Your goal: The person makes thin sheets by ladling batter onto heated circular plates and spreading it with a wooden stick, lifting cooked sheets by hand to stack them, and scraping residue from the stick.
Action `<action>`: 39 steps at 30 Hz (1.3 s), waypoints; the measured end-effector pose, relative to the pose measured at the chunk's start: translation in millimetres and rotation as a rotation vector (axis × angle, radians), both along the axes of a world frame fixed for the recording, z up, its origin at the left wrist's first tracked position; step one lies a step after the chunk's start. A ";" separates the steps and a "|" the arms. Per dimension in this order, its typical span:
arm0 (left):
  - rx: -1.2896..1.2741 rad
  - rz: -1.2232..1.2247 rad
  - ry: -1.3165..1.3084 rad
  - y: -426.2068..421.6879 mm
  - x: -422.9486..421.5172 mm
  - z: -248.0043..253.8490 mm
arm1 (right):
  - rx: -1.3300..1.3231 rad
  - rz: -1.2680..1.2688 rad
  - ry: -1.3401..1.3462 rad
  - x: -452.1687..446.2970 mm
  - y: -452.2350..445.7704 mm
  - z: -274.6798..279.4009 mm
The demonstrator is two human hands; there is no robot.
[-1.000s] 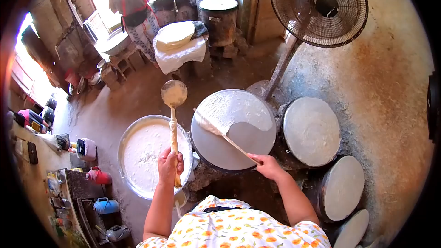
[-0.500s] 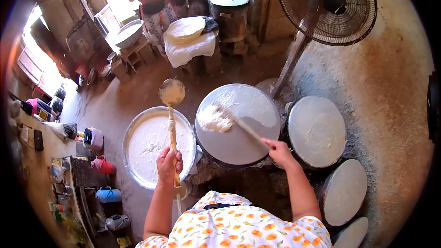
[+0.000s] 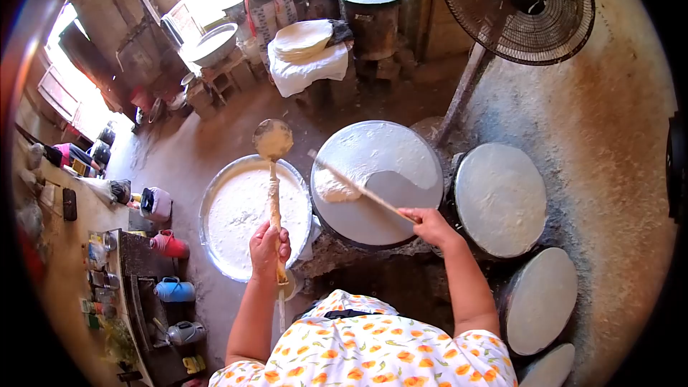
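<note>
My left hand (image 3: 270,249) is closed around the long, wrapped handle of a ladle (image 3: 273,140), whose batter-coated bowl points away from me beyond the basin. Under the ladle's handle stands a wide metal basin (image 3: 204,209) of white batter (image 3: 240,197). My right hand (image 3: 430,227) grips a long, thin wooden stick (image 3: 376,199), slanting across a round griddle (image 3: 387,226). A thick lump of batter (image 3: 333,187) sits by the stick on the griddle's left side. Wet white batter coats the griddle's far part; its near part is smooth grey.
More round griddle tops (image 3: 500,199) line the right side. A pedestal fan (image 3: 527,0) stands behind them. At the back, flat rounds (image 3: 302,39) are stacked on a white cloth near drums (image 3: 370,25) and another person (image 3: 265,7). Jugs (image 3: 174,289) stand at left.
The stick's far end has lifted out of the batter lump and turned edge-on. The lump now lies on the griddle. My left hand still holds the ladle; the view has shifted slightly.
</note>
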State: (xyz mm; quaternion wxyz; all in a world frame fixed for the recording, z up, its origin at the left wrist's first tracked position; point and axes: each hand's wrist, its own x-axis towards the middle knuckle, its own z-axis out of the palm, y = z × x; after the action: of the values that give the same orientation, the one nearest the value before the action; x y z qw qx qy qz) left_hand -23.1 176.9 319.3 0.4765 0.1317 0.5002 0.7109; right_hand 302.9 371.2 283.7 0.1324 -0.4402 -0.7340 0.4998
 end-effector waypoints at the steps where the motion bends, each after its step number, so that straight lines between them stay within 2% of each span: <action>1: -0.001 0.000 0.005 -1.8 -0.9 2.1 | -0.080 0.109 -0.037 3.9 -0.6 5.2; 2: -0.027 0.011 0.023 -5.2 -1.8 4.0 | -0.146 0.151 -0.125 24.1 -3.2 12.6; 5: -0.040 0.017 0.055 -14.4 -0.4 9.2 | -0.326 0.081 -0.134 74.4 -5.8 20.9; 8: -0.054 0.006 0.075 -12.4 6.1 9.7 | 0.077 -0.150 0.126 44.4 -8.2 -17.3; 9: -0.057 0.002 0.077 -9.8 10.2 10.2 | 0.035 -0.163 0.113 29.5 -1.7 -27.2; 11: 0.001 -0.013 0.015 -7.5 14.1 12.4 | -0.061 -0.034 0.185 17.7 -5.9 -31.0; 13: -0.001 -0.019 0.005 -14.7 8.0 8.2 | -0.142 0.142 -0.013 41.0 -15.4 -10.4; 14: -0.029 -0.016 0.045 -20.5 5.7 8.9 | -0.174 0.151 -0.055 61.0 -20.9 2.4; 17: -0.050 -0.013 0.083 -29.7 6.1 12.5 | -0.291 -0.036 -0.087 108.1 -33.5 -4.9; 19: -0.022 -0.052 0.102 -31.1 6.0 10.9 | -0.085 -0.201 0.128 82.6 -47.3 -22.0; 20: -0.027 -0.055 0.087 -28.0 7.8 11.0 | -0.043 -0.247 0.112 67.6 -51.1 -23.0; 21: -0.029 -0.068 0.086 -25.9 8.0 9.4 | 0.034 -0.212 0.200 54.9 -56.1 -27.2; 23: -0.008 -0.118 0.053 -21.0 4.2 7.2 | -0.225 -0.108 0.077 53.9 -75.2 -18.0; 24: -0.024 -0.124 0.051 -19.9 4.1 11.7 | -0.173 -0.056 0.054 64.6 -87.9 -14.1; 25: -0.021 -0.146 0.045 -19.6 0.3 11.3 | -0.170 -0.078 0.049 78.5 -101.4 -8.4; 27: -0.023 -0.176 0.093 -21.4 -8.6 8.0 | -0.326 -0.181 0.003 106.5 -132.2 -2.6; 28: -0.020 -0.194 0.085 -22.2 -12.8 7.5 | -0.236 -0.309 0.198 105.8 -149.9 -22.0; 29: -0.003 -0.227 0.102 -23.3 -17.3 7.6 | -0.232 -0.328 0.193 100.0 -160.0 -39.6; 31: 0.011 -0.276 0.106 -26.9 -25.9 6.9 | 0.306 -0.257 0.141 44.1 -184.7 -38.5; 33: 0.007 -0.279 0.097 -28.5 -34.5 6.7 | 0.466 -0.334 0.137 -22.2 -201.4 -43.4; 35: 0.033 -0.288 0.070 -32.4 -44.5 4.6 | 0.569 -0.383 -0.121 -58.1 -218.2 -61.6; 37: 0.052 -0.295 0.042 -41.0 -57.9 2.8 | 0.600 -0.321 -0.577 -48.5 -235.3 -79.6; 39: 0.056 -0.325 0.054 -49.3 -74.2 0.8 | 0.657 -0.341 -0.763 -23.0 -254.6 -73.5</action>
State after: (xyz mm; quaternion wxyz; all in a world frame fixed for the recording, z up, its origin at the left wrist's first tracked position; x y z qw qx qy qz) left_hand -97.3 127.6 320.1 0.5676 0.2433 0.4649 0.6344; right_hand 279.8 116.5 210.1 0.0661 -0.6392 -0.7659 0.0194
